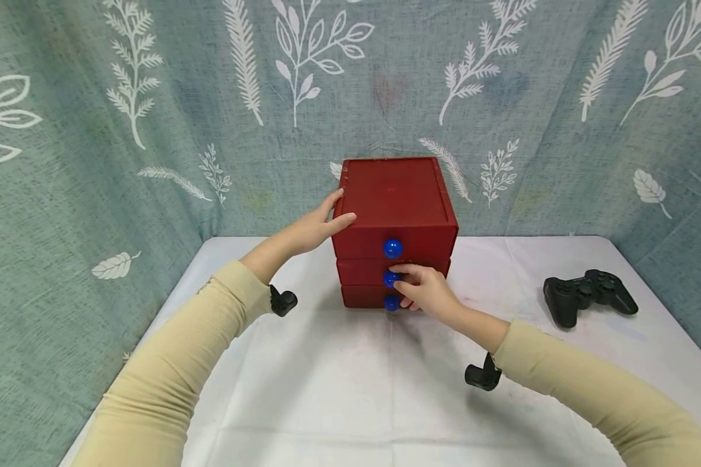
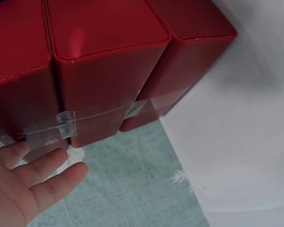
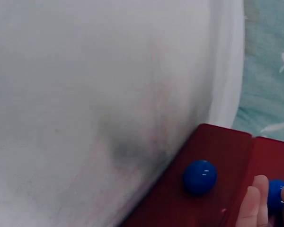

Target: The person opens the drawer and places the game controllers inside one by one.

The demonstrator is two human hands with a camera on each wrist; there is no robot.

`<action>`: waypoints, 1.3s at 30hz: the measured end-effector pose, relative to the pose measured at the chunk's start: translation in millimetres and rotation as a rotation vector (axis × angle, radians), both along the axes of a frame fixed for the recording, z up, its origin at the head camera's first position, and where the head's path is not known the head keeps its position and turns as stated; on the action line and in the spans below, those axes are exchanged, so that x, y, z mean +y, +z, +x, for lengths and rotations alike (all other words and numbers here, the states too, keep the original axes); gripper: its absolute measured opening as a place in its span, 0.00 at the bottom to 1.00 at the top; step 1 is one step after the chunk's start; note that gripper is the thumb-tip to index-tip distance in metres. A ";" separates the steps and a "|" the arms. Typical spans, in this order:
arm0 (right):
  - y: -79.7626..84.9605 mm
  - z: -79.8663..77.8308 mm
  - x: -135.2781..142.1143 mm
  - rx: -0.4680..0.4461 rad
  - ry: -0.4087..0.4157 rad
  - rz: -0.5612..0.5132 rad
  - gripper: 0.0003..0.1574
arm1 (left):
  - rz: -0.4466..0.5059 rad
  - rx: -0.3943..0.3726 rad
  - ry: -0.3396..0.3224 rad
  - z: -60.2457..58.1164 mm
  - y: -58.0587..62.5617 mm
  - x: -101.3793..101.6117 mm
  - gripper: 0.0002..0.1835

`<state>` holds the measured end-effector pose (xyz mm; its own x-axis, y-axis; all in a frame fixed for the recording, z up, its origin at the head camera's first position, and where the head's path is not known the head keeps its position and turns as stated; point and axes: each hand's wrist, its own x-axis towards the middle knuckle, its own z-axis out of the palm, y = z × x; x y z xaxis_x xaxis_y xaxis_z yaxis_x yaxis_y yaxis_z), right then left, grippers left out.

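Observation:
A red three-drawer box (image 1: 394, 194) stands at the back of the table, each drawer front bearing a round blue knob. My right hand (image 1: 429, 295) pinches the middle knob (image 1: 391, 279) between thumb and fingers; the right wrist view shows fingers on both sides of this knob (image 3: 275, 197). Its neighbour, the bottom knob (image 3: 199, 177), is untouched. At the box's upper left edge rests my left hand (image 1: 315, 228), fingers spread and straight. The left wrist view has the left hand (image 2: 28, 184) beside the box's taped side (image 2: 104, 104). All drawers look closed.
A black game controller (image 1: 589, 295) lies on the right of the white-covered table (image 1: 315, 389). Behind the box hangs a green curtain (image 1: 385, 78) with white leaf prints, which also closes off both sides.

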<state>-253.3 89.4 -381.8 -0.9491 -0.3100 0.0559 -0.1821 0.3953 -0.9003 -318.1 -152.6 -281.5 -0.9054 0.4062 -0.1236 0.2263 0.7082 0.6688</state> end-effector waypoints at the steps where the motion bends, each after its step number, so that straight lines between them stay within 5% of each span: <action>1: 1.2 0.5 1.8 -0.003 0.007 -0.002 0.21 | 0.003 -0.001 0.000 -0.3 -0.3 0.1 0.45; 12: -3.2 9.1 18.9 -0.035 0.000 -0.043 0.19 | 0.011 -0.027 -0.001 0.8 2.6 0.8 0.41; 19: -7.7 16.3 17.6 -0.062 -0.018 -0.053 0.20 | -0.004 -0.036 -0.007 31.0 29.7 10.7 0.38; 22: -7.9 19.8 15.9 -0.054 -0.012 -0.050 0.19 | 0.002 -0.034 -0.012 33.2 31.1 11.3 0.39; 27: -24.9 14.4 15.9 -0.054 0.005 -0.045 0.20 | 0.005 -0.032 -0.014 29.4 28.5 10.3 0.39; 34: -37.3 12.4 12.7 -0.054 0.009 -0.034 0.21 | 0.015 -0.028 0.001 0.7 2.5 0.4 0.41; 39: -44.2 10.1 10.7 -0.064 0.003 -0.033 0.20 | 0.005 -0.015 0.002 -2.3 -2.1 -1.2 0.43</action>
